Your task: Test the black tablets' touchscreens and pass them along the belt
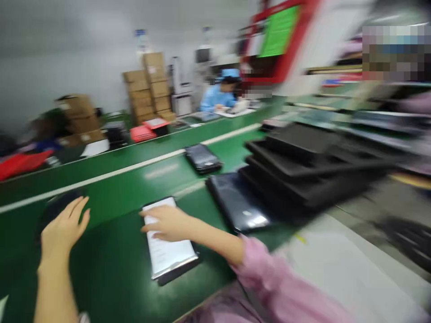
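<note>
My right hand [166,222] lies with fingers apart on a flat white and silver rectangular piece [171,253], which rests on a slightly larger black piece [180,272] on the green table. At the left, my left hand [63,224] is spread over or beside a dark rounded object [57,208], partly hidden behind it. Blur keeps me from telling whether the left fingers touch that object. To the right of the white piece sits a larger black, shiny, film-like flat item [239,202].
Stacked black foam trays [303,157] stand at the right. A smaller stack of dark flat items [203,158] lies further back on the green table [111,255]. Across it, a person in blue [215,96] sits near cardboard boxes [156,85] and red items [143,133].
</note>
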Tool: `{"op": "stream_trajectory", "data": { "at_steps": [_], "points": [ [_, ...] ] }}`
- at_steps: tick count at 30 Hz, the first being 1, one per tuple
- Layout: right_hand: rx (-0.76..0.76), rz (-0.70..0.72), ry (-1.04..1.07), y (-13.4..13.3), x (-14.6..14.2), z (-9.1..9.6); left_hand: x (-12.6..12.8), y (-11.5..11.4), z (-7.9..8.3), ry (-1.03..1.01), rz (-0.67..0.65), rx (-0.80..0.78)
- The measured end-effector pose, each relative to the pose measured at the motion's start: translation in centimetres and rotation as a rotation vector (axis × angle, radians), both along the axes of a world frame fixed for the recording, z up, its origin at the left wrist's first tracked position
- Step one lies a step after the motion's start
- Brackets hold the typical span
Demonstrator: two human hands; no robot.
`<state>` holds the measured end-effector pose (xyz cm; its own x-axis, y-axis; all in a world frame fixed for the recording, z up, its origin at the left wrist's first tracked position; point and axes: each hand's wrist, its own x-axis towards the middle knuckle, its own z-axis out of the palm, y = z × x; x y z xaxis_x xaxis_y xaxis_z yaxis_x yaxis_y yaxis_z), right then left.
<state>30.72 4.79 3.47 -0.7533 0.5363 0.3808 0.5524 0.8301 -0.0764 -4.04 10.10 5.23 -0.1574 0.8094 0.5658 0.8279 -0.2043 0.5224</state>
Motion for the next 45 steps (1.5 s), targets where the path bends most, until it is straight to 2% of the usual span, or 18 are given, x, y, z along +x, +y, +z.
{"op": "stream_trajectory", "data": {
  "at_steps": [2,3,5,6,8,10,14,17,23,28,32,36,39,42,45],
  "points": [
    [0.059,-0.038,0.167,1.1,0.3,-1.3,-5.1,-0.3,0.1,0.024,0.260,0.039],
    [0.074,-0.106,0.281,1.8,1.3,-2.2,-7.4,-0.4,0.1,-0.086,0.375,0.036],
    [0.061,-0.214,0.474,3.6,3.6,-3.9,-11.1,-0.6,-0.1,-0.567,0.548,-0.019],
    [0.053,-0.243,0.538,4.4,4.6,-4.7,-12.4,-0.7,-0.4,-0.862,0.576,-0.031],
    [-0.004,-0.300,0.583,5.5,6.1,-6.0,-14.0,-0.6,-1.6,-1.143,0.608,-0.061],
    [-0.060,-0.335,0.607,5.8,6.7,-7.0,-14.4,0.1,-3.2,-1.344,0.594,-0.096],
    [-0.029,-0.353,0.647,5.6,6.8,-8.1,-13.8,2.7,-6.4,-1.715,0.466,-0.146],
    [-0.015,-0.339,0.643,5.5,6.6,-8.4,-13.2,5.3,-7.9,-1.876,0.412,-0.128],
    [-0.043,-0.323,0.620,5.4,6.0,-8.6,-13.1,9.6,-9.0,-1.937,0.526,-0.091],
    [-0.039,-0.330,0.644,5.8,5.2,-9.1,-13.0,11.4,-8.7,-1.905,0.554,-0.106],
    [-0.064,-0.345,0.670,5.6,5.0,-9.1,-11.7,12.3,-8.6,-1.881,0.548,-0.091],
    [-0.068,-0.363,0.680,5.2,5.2,-8.9,-10.4,12.8,-8.6,-1.888,0.543,-0.120],
    [-0.073,-0.362,0.701,5.4,5.3,-8.9,-10.0,12.6,-8.1,-1.869,0.595,-0.148],
    [-0.093,-0.355,0.720,5.3,5.1,-8.6,-9.1,11.6,-6.8,-1.792,0.607,-0.150],
    [-0.144,-0.337,0.724,4.5,4.6,-8.0,-6.2,10.8,-4.8,-1.681,0.517,-0.220]
  ]
}}
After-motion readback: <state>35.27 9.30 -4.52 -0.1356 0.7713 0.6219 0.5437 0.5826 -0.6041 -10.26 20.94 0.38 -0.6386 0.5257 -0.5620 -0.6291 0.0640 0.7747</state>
